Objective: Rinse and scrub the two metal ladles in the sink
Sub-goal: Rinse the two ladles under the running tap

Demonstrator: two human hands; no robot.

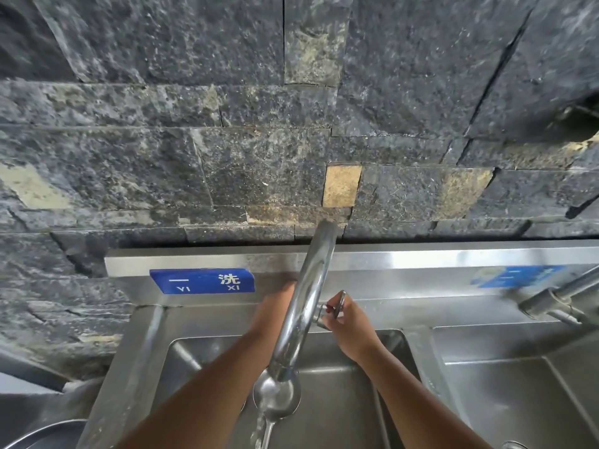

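A metal ladle (276,400) lies in the left sink basin (340,400), its bowl under the tap's mouth and its handle running toward the bottom edge. Water streams from the curved chrome tap (308,299) past the bowl. My right hand (348,322) grips the tap's round handle (337,307) with finger and thumb. My left hand (275,303) reaches behind the spout near its base; the fingers are hidden by the pipe. I see only one ladle.
A blue sign (202,280) is fixed to the steel backsplash. A second basin (518,400) and another tap (557,299) are at the right. A metal bowl rim (42,435) shows at the bottom left. A dark stone wall rises behind.
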